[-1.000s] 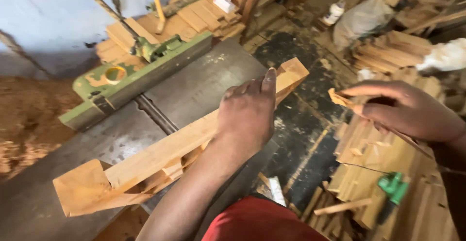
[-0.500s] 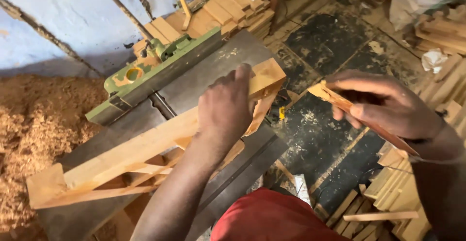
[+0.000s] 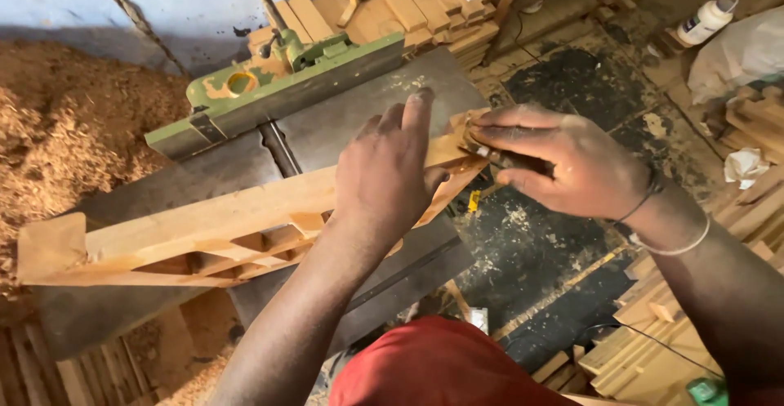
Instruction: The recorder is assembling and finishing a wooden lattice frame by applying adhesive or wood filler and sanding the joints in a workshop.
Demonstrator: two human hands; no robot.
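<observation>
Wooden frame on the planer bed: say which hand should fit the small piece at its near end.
Right. The right hand already pinches the small piece at the end of the wooden frame, while the left hand lies flat on the frame, likely steadying it on the planer bed.

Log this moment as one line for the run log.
left hand: pressing wooden frame | right hand: at frame's end | frame: lying on planer table | sawdust pile: beside planer
</observation>
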